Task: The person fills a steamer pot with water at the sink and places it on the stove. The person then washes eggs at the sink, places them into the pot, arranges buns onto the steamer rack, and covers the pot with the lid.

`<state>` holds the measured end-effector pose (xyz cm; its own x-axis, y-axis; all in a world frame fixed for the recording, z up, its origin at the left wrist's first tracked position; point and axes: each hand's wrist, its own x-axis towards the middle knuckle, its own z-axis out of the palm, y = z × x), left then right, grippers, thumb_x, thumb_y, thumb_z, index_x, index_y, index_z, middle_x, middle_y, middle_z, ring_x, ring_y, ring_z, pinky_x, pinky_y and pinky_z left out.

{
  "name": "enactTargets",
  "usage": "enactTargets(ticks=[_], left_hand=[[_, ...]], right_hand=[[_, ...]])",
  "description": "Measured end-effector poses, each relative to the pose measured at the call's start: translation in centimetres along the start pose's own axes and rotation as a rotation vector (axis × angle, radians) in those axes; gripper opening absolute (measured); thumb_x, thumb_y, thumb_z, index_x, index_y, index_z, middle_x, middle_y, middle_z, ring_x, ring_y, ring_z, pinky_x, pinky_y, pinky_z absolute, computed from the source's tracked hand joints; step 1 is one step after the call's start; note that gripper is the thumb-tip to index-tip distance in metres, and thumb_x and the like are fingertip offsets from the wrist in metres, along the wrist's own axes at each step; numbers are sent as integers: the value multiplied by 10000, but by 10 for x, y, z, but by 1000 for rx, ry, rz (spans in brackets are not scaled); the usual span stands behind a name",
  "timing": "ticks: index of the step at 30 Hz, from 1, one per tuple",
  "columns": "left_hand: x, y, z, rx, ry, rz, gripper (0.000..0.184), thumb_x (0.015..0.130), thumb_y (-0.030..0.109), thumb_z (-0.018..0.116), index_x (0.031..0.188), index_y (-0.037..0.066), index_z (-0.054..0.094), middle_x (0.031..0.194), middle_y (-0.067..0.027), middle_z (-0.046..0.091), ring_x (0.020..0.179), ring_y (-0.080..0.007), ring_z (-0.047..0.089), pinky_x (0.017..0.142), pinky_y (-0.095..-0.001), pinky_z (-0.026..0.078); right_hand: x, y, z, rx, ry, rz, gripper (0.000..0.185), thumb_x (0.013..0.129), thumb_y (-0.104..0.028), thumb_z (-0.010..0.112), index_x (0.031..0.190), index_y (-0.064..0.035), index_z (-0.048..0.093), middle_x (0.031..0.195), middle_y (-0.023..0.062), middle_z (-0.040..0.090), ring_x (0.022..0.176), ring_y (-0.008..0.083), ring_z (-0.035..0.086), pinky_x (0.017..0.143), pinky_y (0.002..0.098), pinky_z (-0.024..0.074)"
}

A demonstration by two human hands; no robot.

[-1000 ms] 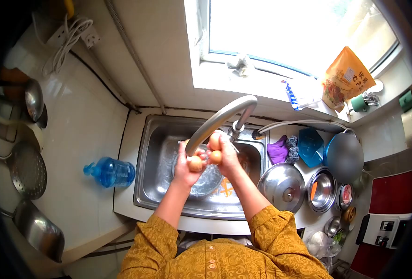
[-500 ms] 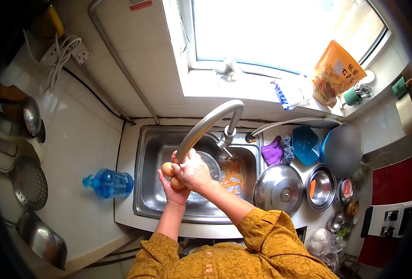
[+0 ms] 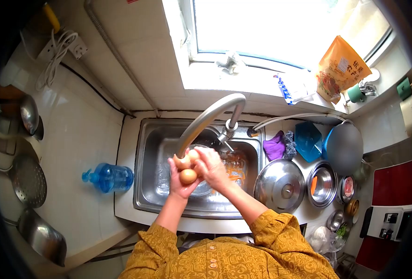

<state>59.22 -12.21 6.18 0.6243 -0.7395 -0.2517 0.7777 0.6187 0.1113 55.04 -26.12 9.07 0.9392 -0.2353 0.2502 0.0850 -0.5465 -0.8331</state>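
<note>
My left hand (image 3: 180,187) is palm up under the faucet (image 3: 206,116), cupped around brown eggs. One egg (image 3: 188,176) lies nearest me in the palm, and another egg (image 3: 182,162) sits by the fingers just below the spout. My right hand (image 3: 213,171) comes in from the right, its fingers curled against a third egg (image 3: 194,155). Both hands are wet and held over the sink (image 3: 145,204). Beneath them is a bowl (image 3: 203,190), mostly hidden. Orange peelings (image 3: 236,168) lie on the sink's right side.
A pot lid (image 3: 279,197) and a steel bowl (image 3: 321,195) with an orange piece stand right of the sink. Behind them are a purple cloth (image 3: 274,146) and a blue container (image 3: 308,140). A blue pump bottle (image 3: 110,177) lies left. Ladles and a skimmer (image 3: 28,181) hang at far left.
My hands have opened apart a little, so more of the eggs shows. The right hand has shifted right, off the top of the left. The view has tilted slightly.
</note>
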Motion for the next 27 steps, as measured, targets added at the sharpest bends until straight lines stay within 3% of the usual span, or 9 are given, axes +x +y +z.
enactTargets(ticks=[2,7,9,10,12,17,19,23,27], left_hand=[[-16,0,1,14,164,67,725,797,751,423,1318,247,458,1349,-64,473,1236,-295,456,1008,-549,373],[-12,14,-3,-214,195,130,644,796,722,466,1290,310,481,1375,-94,448,1267,-349,408,1002,-642,313],[9,17,9,-169,123,144,614,800,707,473,1246,286,512,1357,-101,463,1255,-351,421,999,-667,284],[21,18,19,-176,74,135,605,805,696,474,1237,275,516,1332,-106,484,1237,-350,437,998,-664,287],[37,15,35,-190,2,103,589,810,677,483,1220,256,527,1276,-113,525,1195,-348,473,1000,-659,287],[39,-13,49,-20,29,-7,434,858,560,540,1135,227,564,1166,-99,562,1111,-332,528,927,-635,396],[23,-26,40,-30,70,-37,566,758,650,587,1167,259,572,1246,-120,525,1143,-352,500,932,-660,380],[-19,-26,28,12,113,55,598,734,654,620,1182,263,558,1300,-118,485,1183,-351,466,962,-650,355],[-35,-13,18,-87,99,113,558,736,640,627,1144,264,567,1263,-83,476,1196,-321,428,1015,-613,299]], right_hand=[[-8,-5,8,-5,-96,-60,413,878,-172,555,1259,-33,473,1176,177,526,1102,356,495,972,412,384],[-11,3,12,278,-96,132,427,921,-216,518,1305,-43,447,1199,181,507,1081,319,530,946,378,419],[-11,24,10,480,47,284,370,961,-237,475,1276,-44,482,1168,127,548,1029,207,568,909,319,442],[-15,52,11,519,88,398,355,976,-279,443,1226,-44,535,1117,106,584,974,161,580,830,304,471],[-12,64,-12,703,193,923,424,972,-407,425,1117,-60,621,957,51,643,788,120,601,669,268,477],[-28,91,-39,647,144,1011,428,966,-435,452,921,-60,653,778,20,625,622,88,554,556,237,447],[-29,102,-42,859,156,993,363,960,-401,491,834,-82,610,727,10,590,564,85,506,525,239,431],[-23,111,-45,1229,106,1078,323,961,-349,508,799,-77,574,724,25,574,579,114,505,563,264,445],[-9,117,-60,1636,256,1109,322,958,-336,512,791,-65,565,713,44,571,618,144,519,592,279,459]])
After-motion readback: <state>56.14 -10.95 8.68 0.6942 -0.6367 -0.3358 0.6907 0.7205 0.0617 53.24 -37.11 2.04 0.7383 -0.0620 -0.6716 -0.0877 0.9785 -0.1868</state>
